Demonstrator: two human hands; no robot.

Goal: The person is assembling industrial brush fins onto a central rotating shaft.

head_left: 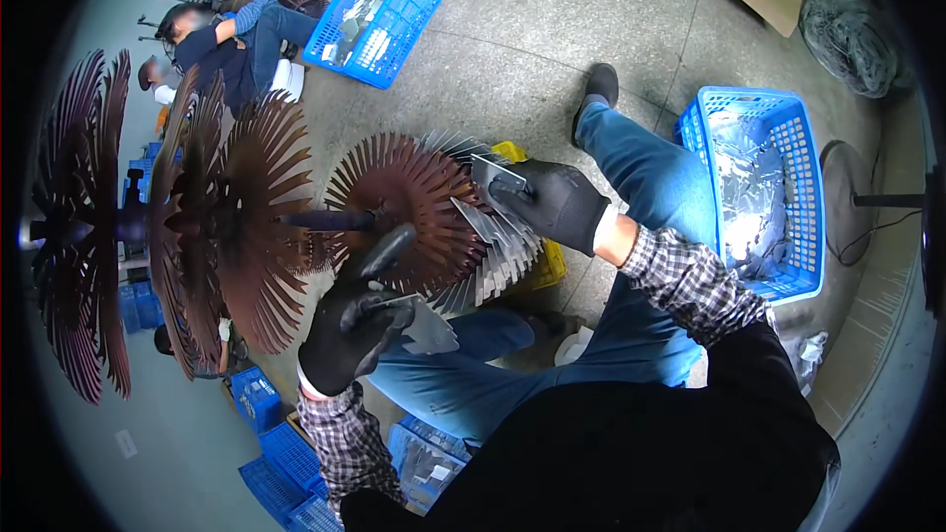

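Observation:
A reddish-brown slotted wheel [394, 192] on a shaft stands in front of me. Thin grey metal blades [498, 266] fan out along its right and lower rim. My right hand [557, 202], in a black glove, pinches a flat metal plate [496, 177] at the wheel's right rim; how far the plate touches the wheel is hidden. Left of my knees, my left hand [350, 325], also gloved in black, holds grey metal blades [429, 328] low by the wheel. Its index finger stretches up toward the shaft, and the number of blades in it is unclear.
Larger brown finned wheels [261, 222] line the left. A blue crate [818, 227] of metal pieces stands by my right leg, another blue crate [394, 49] farther ahead. Yellow crate parts [542, 271] show behind the wheel. Co-workers [232, 49] sit at the far left.

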